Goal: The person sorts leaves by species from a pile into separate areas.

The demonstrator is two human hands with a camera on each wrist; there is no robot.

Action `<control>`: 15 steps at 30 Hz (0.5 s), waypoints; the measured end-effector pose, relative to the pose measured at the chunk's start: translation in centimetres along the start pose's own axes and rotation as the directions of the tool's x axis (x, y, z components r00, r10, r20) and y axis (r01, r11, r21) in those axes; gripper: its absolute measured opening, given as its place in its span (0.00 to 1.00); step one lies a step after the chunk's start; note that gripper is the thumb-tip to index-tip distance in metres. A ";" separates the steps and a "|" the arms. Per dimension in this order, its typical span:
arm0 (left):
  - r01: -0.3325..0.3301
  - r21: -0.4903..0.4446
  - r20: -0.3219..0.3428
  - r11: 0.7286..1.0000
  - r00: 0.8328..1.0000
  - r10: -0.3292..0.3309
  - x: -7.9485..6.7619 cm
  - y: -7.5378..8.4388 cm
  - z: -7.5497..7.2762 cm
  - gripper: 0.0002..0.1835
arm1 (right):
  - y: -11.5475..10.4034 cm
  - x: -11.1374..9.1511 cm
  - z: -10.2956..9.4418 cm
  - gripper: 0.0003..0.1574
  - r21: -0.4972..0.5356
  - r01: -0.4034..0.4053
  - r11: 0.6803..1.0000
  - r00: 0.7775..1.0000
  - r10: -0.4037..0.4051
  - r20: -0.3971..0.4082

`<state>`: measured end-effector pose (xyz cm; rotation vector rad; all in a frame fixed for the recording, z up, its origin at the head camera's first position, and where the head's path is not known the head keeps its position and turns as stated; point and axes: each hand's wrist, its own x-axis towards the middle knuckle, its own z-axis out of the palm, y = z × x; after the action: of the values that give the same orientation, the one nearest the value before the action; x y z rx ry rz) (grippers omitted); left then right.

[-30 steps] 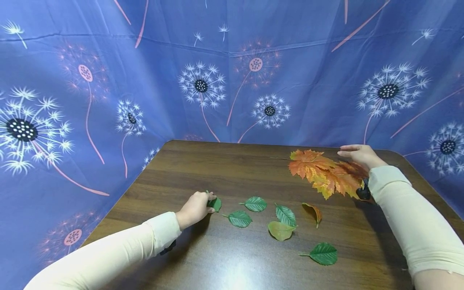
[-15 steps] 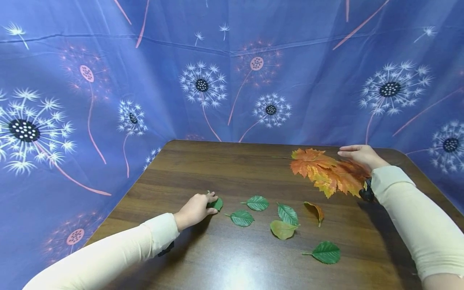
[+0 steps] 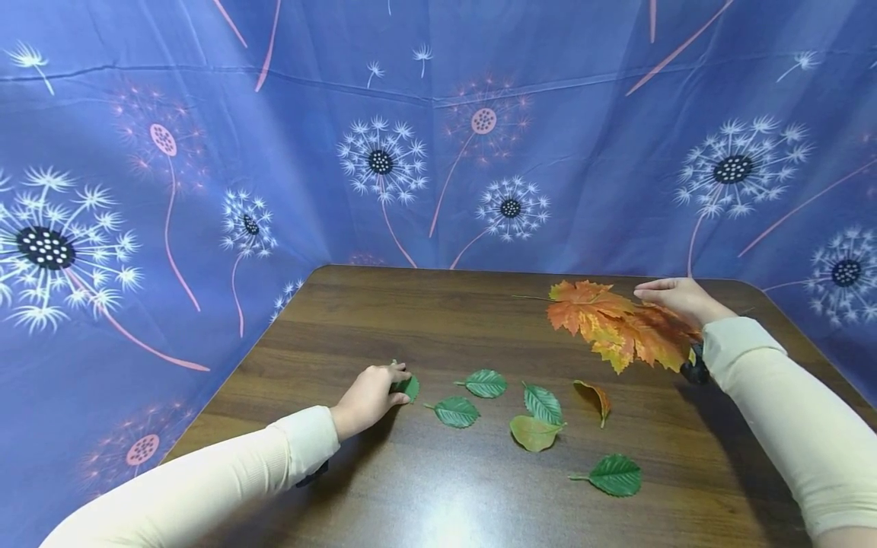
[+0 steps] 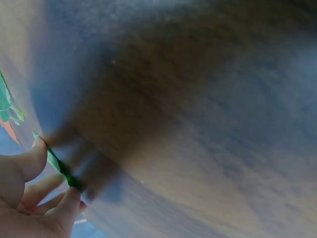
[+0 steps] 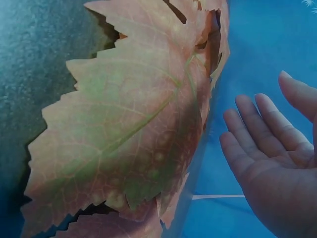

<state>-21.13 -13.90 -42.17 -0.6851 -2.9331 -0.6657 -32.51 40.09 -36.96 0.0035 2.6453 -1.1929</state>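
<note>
In the head view my left hand (image 3: 370,396) is low over the table at centre left, on a small green leaf (image 3: 410,389). The left wrist view shows this green leaf (image 4: 58,166) edge-on, pinched between the thumb and fingertips. My right hand (image 3: 681,298) hovers at the back right, over the far side of a cluster of orange and yellow maple leaves (image 3: 620,327). Seen from the right wrist, the right hand (image 5: 277,148) has extended, slightly bent fingers, with a gap between them and a large maple leaf (image 5: 129,114).
Right of the left hand lie several green leaves (image 3: 457,412) on the brown wooden table (image 3: 384,312). A yellow-green leaf (image 3: 534,433) overlaps one of them. A curled orange-brown leaf (image 3: 594,401) lies before the maple cluster. A blue dandelion-print cloth (image 3: 438,190) stands behind the table.
My right hand has dipped slightly toward the maple leaves, its fingers angled a little lower. The left hand stays on its green leaf; the loose leaves lie as before.
</note>
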 end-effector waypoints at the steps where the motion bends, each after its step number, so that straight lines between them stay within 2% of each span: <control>1: -0.001 0.005 -0.012 1.000 1.000 0.001 0.0 0.0 0.1 0.23 | 0.0 -0.1 0.0 0.49 -0.006 -0.001 1.000 1.000 0.001 -0.003; 7: -0.019 0.033 -0.055 0.999 0.998 0.021 0.1 0.1 0.1 0.24 | -0.2 -1.0 0.0 0.47 -0.012 0.035 0.999 0.999 -0.035 0.000; 11: -0.051 0.065 -0.085 0.997 0.995 0.056 -0.2 0.2 -0.2 0.22 | -0.8 -1.9 0.1 0.45 0.004 0.067 0.998 0.998 -0.067 0.009; 15: -0.023 0.038 -0.076 0.999 0.997 0.026 -0.2 0.4 -0.2 0.20 | -1.2 -3.0 0.6 0.44 -0.003 0.082 0.997 0.997 -0.082 0.013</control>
<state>-20.76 -13.72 -41.90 -0.6756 -2.8551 -0.6187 -29.64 39.13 -35.82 -0.1136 2.6603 -1.2090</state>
